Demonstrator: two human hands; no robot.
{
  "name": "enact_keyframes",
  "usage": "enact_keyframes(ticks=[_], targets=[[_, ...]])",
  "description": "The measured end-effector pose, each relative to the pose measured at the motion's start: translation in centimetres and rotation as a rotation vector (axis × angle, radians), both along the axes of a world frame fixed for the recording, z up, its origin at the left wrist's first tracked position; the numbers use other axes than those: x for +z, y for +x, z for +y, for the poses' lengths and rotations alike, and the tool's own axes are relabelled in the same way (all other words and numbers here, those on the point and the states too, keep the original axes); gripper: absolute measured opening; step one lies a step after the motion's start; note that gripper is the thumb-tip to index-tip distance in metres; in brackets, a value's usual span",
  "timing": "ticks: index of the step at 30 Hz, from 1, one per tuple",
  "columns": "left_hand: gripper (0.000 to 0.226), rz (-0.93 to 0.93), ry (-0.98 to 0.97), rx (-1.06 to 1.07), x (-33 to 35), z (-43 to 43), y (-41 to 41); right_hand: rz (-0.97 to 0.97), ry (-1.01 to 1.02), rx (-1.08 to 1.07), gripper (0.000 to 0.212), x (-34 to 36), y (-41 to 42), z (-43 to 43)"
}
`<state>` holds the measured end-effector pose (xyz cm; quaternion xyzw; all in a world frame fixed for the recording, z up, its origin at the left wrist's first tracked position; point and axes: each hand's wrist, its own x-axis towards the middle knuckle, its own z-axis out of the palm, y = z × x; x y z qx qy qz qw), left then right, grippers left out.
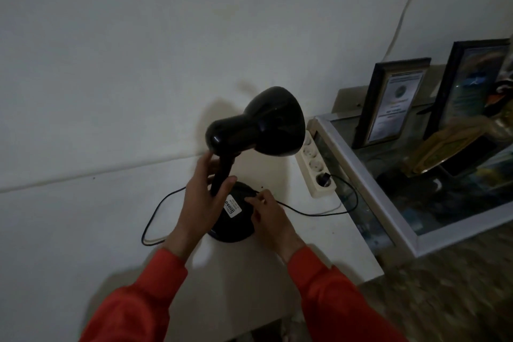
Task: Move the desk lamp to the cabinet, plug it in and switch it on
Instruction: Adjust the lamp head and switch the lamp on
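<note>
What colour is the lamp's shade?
Black and shiny. The lamp shade shows in the head view, the only view here.

white cabinet top (pixel 319 244) against a pale wall, carrying a black desk lamp (pixel 244 164), its looping black cord (pixel 155 211) and a white power strip (pixel 315 166) with one plug in.

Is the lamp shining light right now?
No, the lamp looks dark, though its plug sits in the power strip.
</note>
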<state>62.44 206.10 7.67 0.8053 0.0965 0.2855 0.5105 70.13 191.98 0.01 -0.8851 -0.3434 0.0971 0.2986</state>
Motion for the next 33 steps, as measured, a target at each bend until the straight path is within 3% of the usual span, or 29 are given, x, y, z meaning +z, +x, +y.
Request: enact_keyframes(ticks=[3,6,15,21,25,33], targets=[[0.033,0.077,0.029,-0.013,-1.9,0.1,-0.7,-0.052,-0.020,0.056,0.022,0.1,0.0,-0.3],[0.034,0.087,0.016,-0.011,-2.7,0.0,-0.9,-0.212,-0.026,0.106,0.006,0.0,0.3,-0.8],[0.037,0.107,0.037,0.046,-3.9,-0.4,-0.6,-0.022,-0.130,0.091,0.035,0.5,0.3,0.2],[0.031,0.122,0.041,0.063,-4.0,-0.5,-0.5,-0.166,-0.157,0.146,0.042,0.8,0.0,0.0],[0.024,0.121,0.063,0.095,-3.9,-0.6,-0.5,-0.261,-0.153,0.153,0.025,1.8,-0.4,0.2],[0.027,0.087,0.071,0.067,-3.5,-0.5,-0.6,-0.261,-0.121,0.086,0.034,1.4,-0.9,0.0]])
